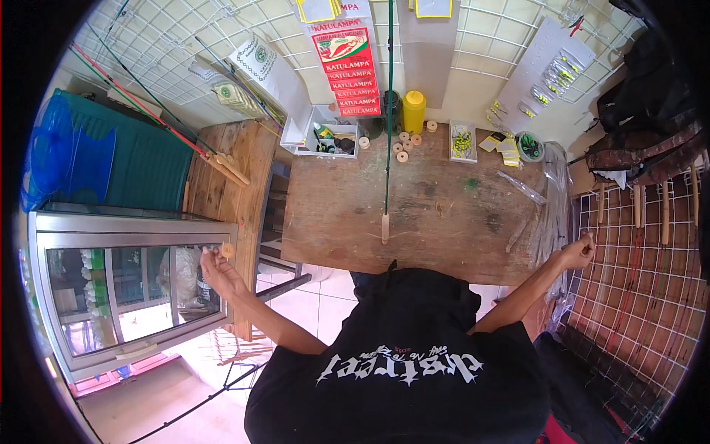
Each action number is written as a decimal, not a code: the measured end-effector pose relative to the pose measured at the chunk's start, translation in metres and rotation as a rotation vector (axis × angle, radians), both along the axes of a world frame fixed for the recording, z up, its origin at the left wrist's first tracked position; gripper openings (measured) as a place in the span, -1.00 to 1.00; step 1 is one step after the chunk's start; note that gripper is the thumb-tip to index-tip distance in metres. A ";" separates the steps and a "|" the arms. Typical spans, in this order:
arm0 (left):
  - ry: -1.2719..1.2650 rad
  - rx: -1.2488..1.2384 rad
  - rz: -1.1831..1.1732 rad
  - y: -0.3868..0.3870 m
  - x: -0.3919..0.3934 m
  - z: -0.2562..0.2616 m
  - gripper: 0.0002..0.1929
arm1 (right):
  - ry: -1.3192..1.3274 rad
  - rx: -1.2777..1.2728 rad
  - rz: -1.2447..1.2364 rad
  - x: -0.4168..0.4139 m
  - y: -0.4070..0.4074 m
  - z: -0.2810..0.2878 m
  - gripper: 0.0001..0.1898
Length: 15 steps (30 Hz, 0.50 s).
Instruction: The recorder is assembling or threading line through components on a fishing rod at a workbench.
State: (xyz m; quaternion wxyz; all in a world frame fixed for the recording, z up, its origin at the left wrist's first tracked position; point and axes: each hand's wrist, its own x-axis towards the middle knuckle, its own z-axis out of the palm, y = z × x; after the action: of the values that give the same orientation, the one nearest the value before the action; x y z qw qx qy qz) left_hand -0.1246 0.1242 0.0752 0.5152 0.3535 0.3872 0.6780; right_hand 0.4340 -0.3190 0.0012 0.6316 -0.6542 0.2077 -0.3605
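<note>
My left hand (pixel 219 272) is raised at the left, in front of the glass cabinet, with a small round wooden spool (pixel 228 250) at its fingertips. Out to the right, beyond the table's right edge, my right hand (pixel 580 251) is closed; whether it holds thin line cannot be told. Between them a dark green fishing rod (pixel 388 166) with a wooden handle (pixel 385 228) lies upright in the view over the wooden table (pixel 344 238). A faint thin line crosses the table near its front edge. Several wooden spools (pixel 407 145) stand at the table's back.
At the back are a white tray (pixel 338 154) of small items, a yellow bottle (pixel 414 111), a white box (pixel 462 141) of yellow-green pieces and a green-filled tub (pixel 530 146). Clear plastic sleeves (pixel 552 205) hang at the right edge. An aluminium-framed glass cabinet (pixel 133 238) stands left; a wire grid (pixel 632 277) is right.
</note>
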 end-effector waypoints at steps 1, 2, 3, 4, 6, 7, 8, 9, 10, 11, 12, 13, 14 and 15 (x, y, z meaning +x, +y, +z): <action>0.011 0.065 -0.024 0.002 -0.007 0.000 -0.89 | -0.081 -0.014 -0.009 0.002 -0.002 -0.005 -0.82; 0.012 0.064 -0.027 0.003 -0.010 -0.005 -0.89 | -0.080 -0.015 -0.011 0.004 -0.004 -0.009 -0.82; 0.012 0.056 -0.047 0.004 -0.006 -0.007 -0.89 | -0.053 -0.076 0.103 0.007 -0.010 -0.018 -0.83; 0.016 0.049 -0.061 0.001 0.000 -0.006 -0.89 | -0.021 -0.135 0.224 0.007 -0.009 -0.020 -0.83; 0.051 -0.046 -0.158 -0.008 0.034 -0.018 -0.80 | 0.045 -0.068 0.272 0.002 0.006 -0.021 -0.83; 0.171 -0.129 -0.276 -0.015 0.057 -0.031 -0.72 | 0.105 -0.002 0.316 -0.003 0.016 -0.020 -0.84; 0.295 -0.210 -0.385 -0.023 0.073 -0.046 -0.64 | 0.110 0.029 0.343 -0.006 0.021 -0.020 -0.86; 0.980 -0.142 -0.486 -0.024 0.073 -0.081 -0.45 | 0.114 0.032 0.360 -0.009 0.029 -0.018 -0.86; 1.101 -0.138 -0.484 -0.030 0.064 -0.137 -0.39 | 0.077 0.042 0.379 -0.013 0.043 -0.012 -0.86; 1.268 -0.208 -0.521 -0.056 0.081 -0.160 -0.37 | 0.036 0.029 0.361 -0.013 0.042 -0.010 -0.86; 1.439 -0.274 -0.552 -0.083 0.098 -0.173 -0.34 | 0.037 0.025 0.360 -0.012 0.043 -0.010 -0.86; 1.439 -0.269 -0.558 -0.099 0.115 -0.176 -0.34 | 0.005 -0.034 0.380 -0.012 0.045 -0.010 -0.86; 1.495 -0.325 -0.447 -0.114 0.128 -0.176 -0.31 | -0.025 -0.096 0.396 -0.013 0.046 -0.011 -0.87; 1.545 -0.388 -0.330 -0.126 0.135 -0.174 -0.29 | -0.024 -0.104 0.394 -0.010 0.045 -0.013 -0.87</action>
State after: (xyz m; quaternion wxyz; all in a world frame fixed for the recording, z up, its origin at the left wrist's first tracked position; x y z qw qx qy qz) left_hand 0.0099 -0.0021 -0.0992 0.2478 0.6785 0.6870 0.0788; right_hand 0.4237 -0.2737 -0.0121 0.6576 -0.7097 0.0492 -0.2479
